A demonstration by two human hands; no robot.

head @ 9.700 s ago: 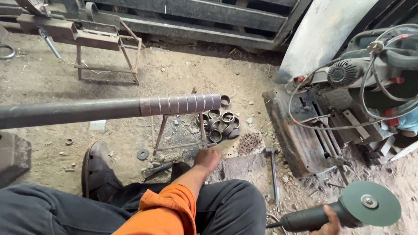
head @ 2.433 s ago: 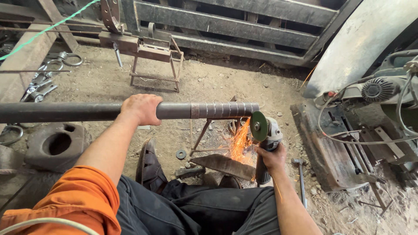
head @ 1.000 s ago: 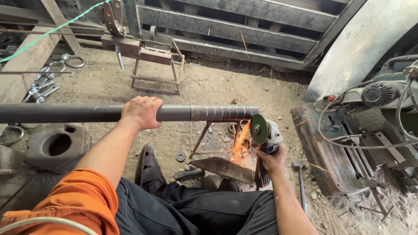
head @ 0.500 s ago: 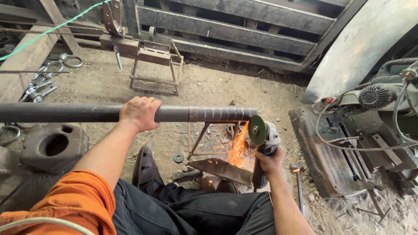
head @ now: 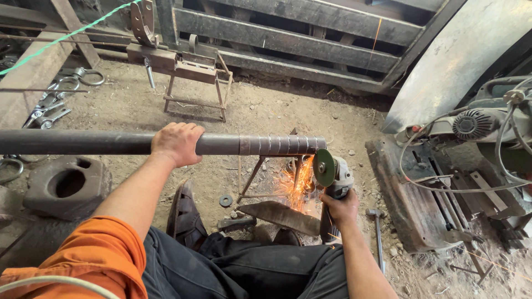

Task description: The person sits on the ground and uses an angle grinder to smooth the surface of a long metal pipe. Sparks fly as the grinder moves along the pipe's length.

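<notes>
Across the middle of the view runs a long dark steel pipe (head: 111,142), lying level above the dirt floor (head: 288,113) and resting near its right end on a small metal stand (head: 260,177). That end is scored with evenly spaced ring marks. The left hand (head: 177,143) is closed over the top of the pipe, fingers wrapped down its far side, just left of the ringed section. The right hand (head: 339,207) grips the dark body of an angle grinder with a grey head and green disc (head: 331,176); the disc stands on edge against the pipe's open end, and orange sparks (head: 299,185) spray down and to the left of it — onto a flat rusty steel plate (head: 280,217) lying on the ground.

Below the pipe, a foot in a dark sandal (head: 184,216) rests on the floor, with dark trousers and an orange sleeve (head: 83,260) nearer the camera. A heavy cast block with a round hole (head: 64,187) sits at the left. A hammer (head: 378,235) lies on the ground just right of the right forearm. Farther right stands a motor-driven machine with looping cables (head: 471,144), and at the back a rusty welded frame on legs (head: 191,72) stands before dark horizontal planks.
</notes>
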